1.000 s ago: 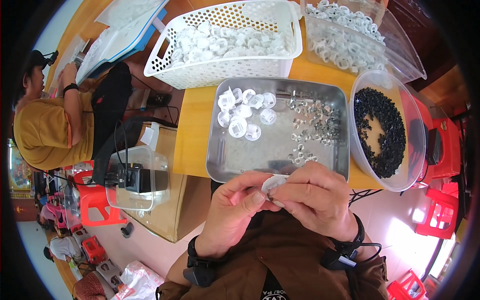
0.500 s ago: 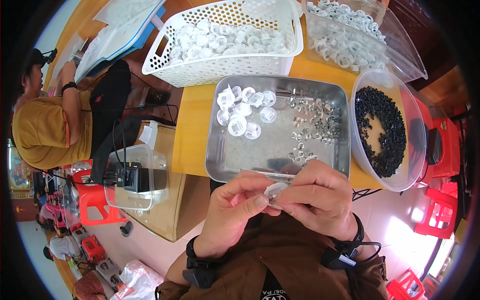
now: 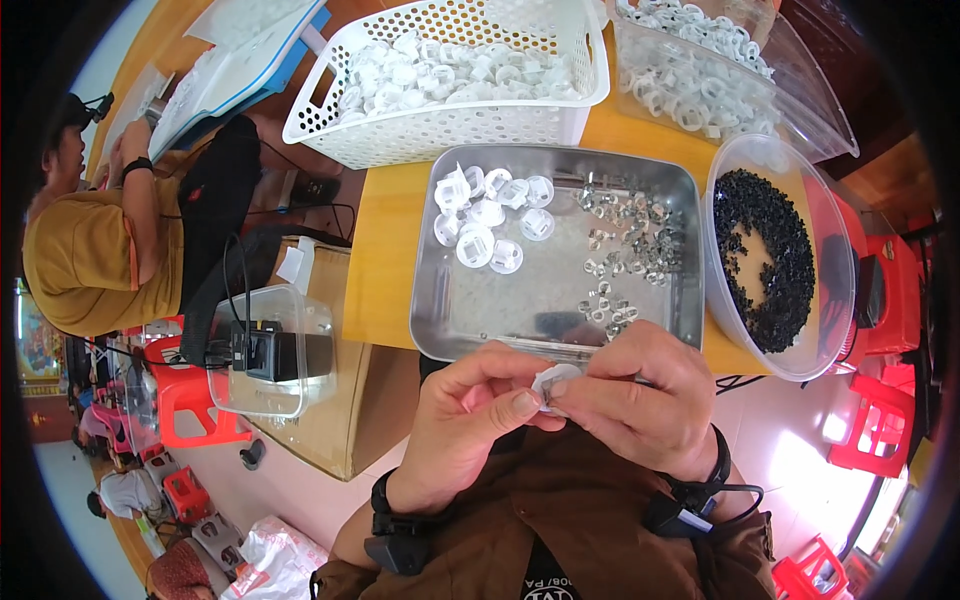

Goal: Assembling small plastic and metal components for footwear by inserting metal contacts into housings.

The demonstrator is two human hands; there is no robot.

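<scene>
Just in front of the metal tray's near edge, my left hand (image 3: pixel 462 418) pinches a small white round plastic part (image 3: pixel 550 378) between thumb and fingers. My right hand (image 3: pixel 645 400) is closed at the same part, its thumb and fingertips pressed against the right side. Whether those fingertips also hold some smaller piece is hidden. In the metal tray (image 3: pixel 500 315) beyond my hands, several white round plastic parts (image 3: pixel 475 245) lie at the left. Many small shiny clear or metallic pieces (image 3: pixel 640 240) are scattered at the right of the tray.
A white perforated basket (image 3: pixel 450 135) of white parts stands behind the tray, beside a clear bin (image 3: pixel 700 100) of ring-shaped parts. Right of the tray is a clear round tub (image 3: pixel 735 320) with small black pieces (image 3: pixel 775 300). A co-worker (image 3: pixel 100 250) sits at the left.
My right hand's fingers have shifted slightly over the white part and the hand has rolled a little. The left hand keeps its pinch. Tray contents look unchanged.
</scene>
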